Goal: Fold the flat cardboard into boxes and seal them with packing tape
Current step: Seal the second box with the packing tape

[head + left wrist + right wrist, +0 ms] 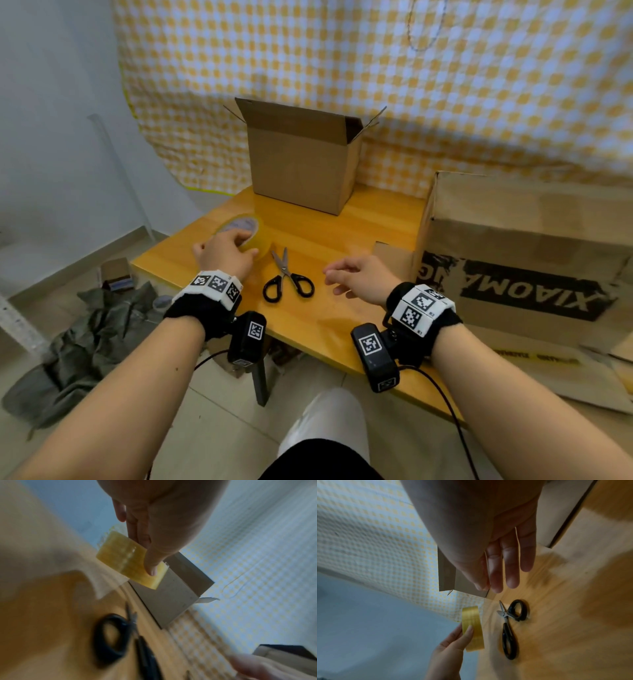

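Packing tape roll [244, 232] gripped in left hand [224, 253], right hand [356, 277] open beside scissors [287, 278], open-topped cardboard box [303, 161] upright on desk [346, 240].

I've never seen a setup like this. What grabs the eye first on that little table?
Probably the open cardboard box standing upright at the far side of the orange wooden table, top flaps up. Nearer, the left hand grips a yellowish tape roll, with black-handled scissors lying flat just beside it. The right hand hovers open, holding nothing, next to a big printed carton.
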